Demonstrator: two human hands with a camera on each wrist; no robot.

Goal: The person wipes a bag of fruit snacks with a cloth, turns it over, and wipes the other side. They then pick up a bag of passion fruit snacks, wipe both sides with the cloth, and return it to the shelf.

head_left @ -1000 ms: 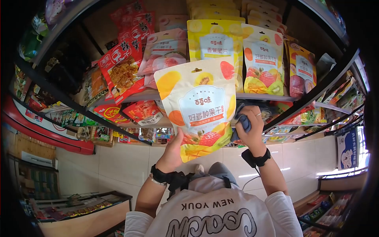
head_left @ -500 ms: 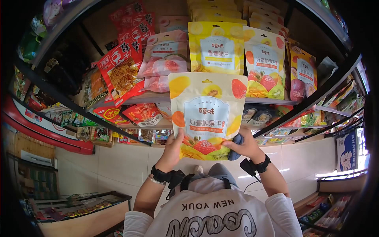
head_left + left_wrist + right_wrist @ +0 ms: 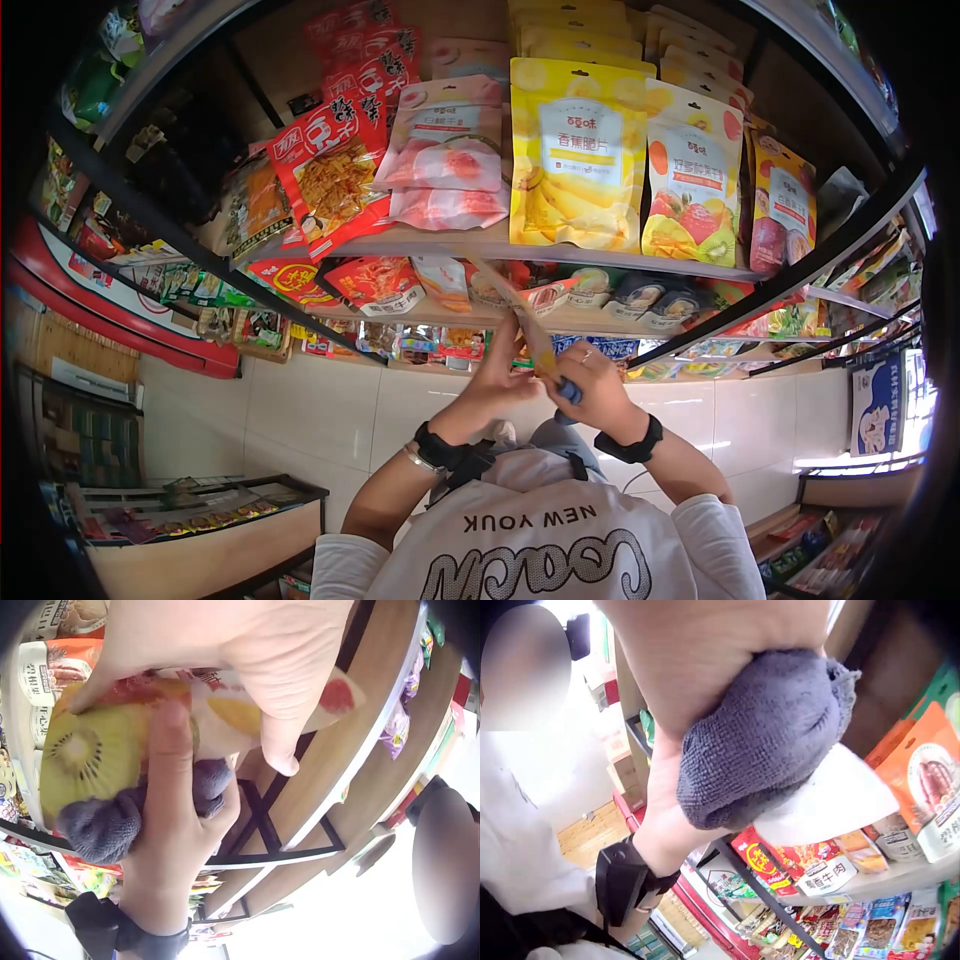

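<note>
A cream and yellow bag of dried fruit (image 3: 541,345) is turned nearly edge-on between the two hands, in front of the shelf. Thumb and fingers of my left hand (image 3: 487,385) hold it around its lower left part. In the left wrist view, kiwi artwork shows on the bag (image 3: 79,754). My right hand (image 3: 603,397) grips the bag's lower part from the other side and also has a grey-blue cloth (image 3: 769,739) bunched in its palm. Part of the cloth (image 3: 105,823) presses against the bag. The bag's pale back (image 3: 829,802) shows in the right wrist view.
On the shelf stand yellow banana chip bags (image 3: 578,160), another mixed dried fruit bag (image 3: 692,180), pink pouches (image 3: 443,150) and red snack bags (image 3: 335,175). The shelf below holds more packets (image 3: 378,285). Black posts (image 3: 700,320) frame the rack at an angle.
The bag has swung from facing the head camera to nearly edge-on. Both hands have drawn together around it. Earlier, the right hand with the cloth came in to grip the bag's lower right.
</note>
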